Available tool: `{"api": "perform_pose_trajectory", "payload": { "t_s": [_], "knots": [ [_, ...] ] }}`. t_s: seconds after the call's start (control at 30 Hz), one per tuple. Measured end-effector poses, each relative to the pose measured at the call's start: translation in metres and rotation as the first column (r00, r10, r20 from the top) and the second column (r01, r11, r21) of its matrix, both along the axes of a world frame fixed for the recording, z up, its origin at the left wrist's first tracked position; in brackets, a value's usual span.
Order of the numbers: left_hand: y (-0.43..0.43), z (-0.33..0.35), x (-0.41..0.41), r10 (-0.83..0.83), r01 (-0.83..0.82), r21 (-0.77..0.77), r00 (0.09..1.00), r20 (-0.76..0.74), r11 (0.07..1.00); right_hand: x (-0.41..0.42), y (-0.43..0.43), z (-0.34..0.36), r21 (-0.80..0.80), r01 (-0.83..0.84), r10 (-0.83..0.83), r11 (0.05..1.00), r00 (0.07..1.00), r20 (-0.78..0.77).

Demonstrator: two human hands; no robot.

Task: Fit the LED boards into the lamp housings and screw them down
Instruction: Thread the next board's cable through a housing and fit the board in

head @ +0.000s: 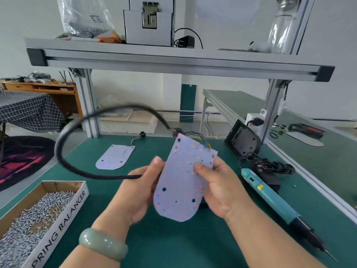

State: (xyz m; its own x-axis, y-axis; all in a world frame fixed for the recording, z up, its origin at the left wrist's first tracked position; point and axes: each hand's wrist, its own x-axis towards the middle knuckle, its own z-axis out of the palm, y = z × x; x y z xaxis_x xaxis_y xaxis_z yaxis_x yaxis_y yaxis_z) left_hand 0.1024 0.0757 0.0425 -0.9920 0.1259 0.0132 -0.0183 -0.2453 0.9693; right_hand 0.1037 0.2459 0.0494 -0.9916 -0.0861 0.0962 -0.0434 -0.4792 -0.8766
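I hold a pale LED board (181, 182) with coloured dots up over the green mat, rounded end toward me. My left hand (139, 188) grips its left edge and the thick black cable (77, 130) that loops away to the left and back to the board's top. My right hand (216, 182) grips the right edge, thumb on the face. A second LED board (115, 156) lies flat on the mat further back. A black lamp housing (242, 141) stands tilted against the frame post at right. A teal electric screwdriver (274, 198) lies right of my hands.
A cardboard box of screws (36, 219) sits at front left. The screwdriver's black power supply and coiled cord (270, 167) lie behind it. An aluminium shelf rail (173, 60) spans overhead on posts. A green conveyor (241, 101) runs at right.
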Motion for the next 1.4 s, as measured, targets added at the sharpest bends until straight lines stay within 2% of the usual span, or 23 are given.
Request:
{"api": "perform_pose_trajectory", "payload": {
  "t_s": [0.07,0.13,0.17,0.2,0.23,0.27,0.33,0.37,0.4,0.47,0.57,0.63,0.7,0.8,0.97,1.1,1.2,1.4],
  "knots": [
    [0.009,0.0,0.005,-0.029,0.029,-0.055,1.0,-0.008,0.998,-0.003,-0.008,-0.006,0.035,0.031,-0.03,0.999,0.999,-0.02],
    [0.009,0.001,0.004,0.035,-0.036,-0.053,0.999,-0.016,0.998,-0.008,-0.002,-0.01,0.215,0.24,-0.22,0.947,0.969,-0.111],
    [0.007,0.001,0.003,0.077,-0.077,-0.023,0.997,-0.008,0.997,-0.012,0.005,-0.012,0.399,0.408,-0.363,0.821,0.913,-0.186],
    [0.003,0.001,0.001,0.104,-0.104,0.03,0.995,0.001,0.994,-0.015,0.015,-0.015,0.596,0.534,-0.474,0.6,0.837,-0.272],
    [0.0,0.001,0.0,0.114,-0.115,0.098,0.993,0.008,0.989,-0.018,0.024,-0.018,0.752,0.532,-0.504,0.389,0.807,-0.309],
    [-0.002,0.002,-0.001,0.119,-0.121,0.16,0.993,0.021,0.98,-0.021,0.031,-0.023,0.862,0.426,-0.49,0.275,0.834,-0.256],
    [-0.003,0.003,-0.002,0.136,-0.149,0.256,0.988,0.068,0.955,-0.023,0.036,-0.033,0.979,0.124,-0.42,0.161,0.906,-0.045],
    [-0.003,0.002,-0.003,0.137,-0.158,0.293,0.986,0.092,0.943,-0.026,0.036,-0.036,0.991,0.035,-0.399,0.131,0.917,0.02],
    [-0.002,0.001,-0.004,0.132,-0.162,0.324,0.985,0.111,0.932,-0.028,0.036,-0.037,0.988,0.02,-0.398,0.152,0.916,0.043],
    [-0.002,0.001,-0.005,0.109,-0.147,0.378,0.987,0.119,0.914,-0.028,0.037,-0.036,0.934,0.086,-0.441,0.346,0.894,0.081],
    [-0.003,0.003,-0.005,0.098,-0.121,0.453,0.992,0.074,0.883,-0.024,0.037,-0.03,0.708,0.221,-0.491,0.671,0.848,0.201],
    [-0.004,0.005,-0.005,0.102,-0.106,0.502,0.994,0.036,0.859,-0.018,0.034,-0.029,0.572,0.279,-0.485,0.772,0.84,0.244],
    [-0.006,0.008,-0.005,0.112,-0.097,0.552,0.994,0.006,0.828,-0.013,0.032,-0.027,0.532,0.339,-0.499,0.776,0.846,0.188],
    [-0.008,0.01,-0.002,0.075,-0.039,0.597,0.997,-0.036,0.801,-0.008,0.029,-0.027,0.561,0.425,-0.534,0.71,0.845,0.035],
    [0.004,0.008,0.0,0.016,0.019,0.549,0.998,-0.06,0.836,-0.001,0.016,-0.027,0.578,0.488,-0.525,0.654,0.843,-0.118],
    [0.007,0.006,-0.004,0.08,-0.073,0.512,0.997,0.008,0.856,0.005,0.012,-0.027,0.572,0.55,-0.481,0.609,0.829,-0.285],
    [0.004,0.007,-0.004,0.171,-0.145,0.497,0.985,-0.008,0.856,0.009,0.011,-0.025,0.582,0.587,-0.442,0.563,0.809,-0.388],
    [0.0,0.014,-0.002,0.242,-0.197,0.48,0.97,-0.032,0.855,0.013,0.01,-0.022,0.545,0.599,-0.436,0.586,0.801,-0.411]
  ]
}}
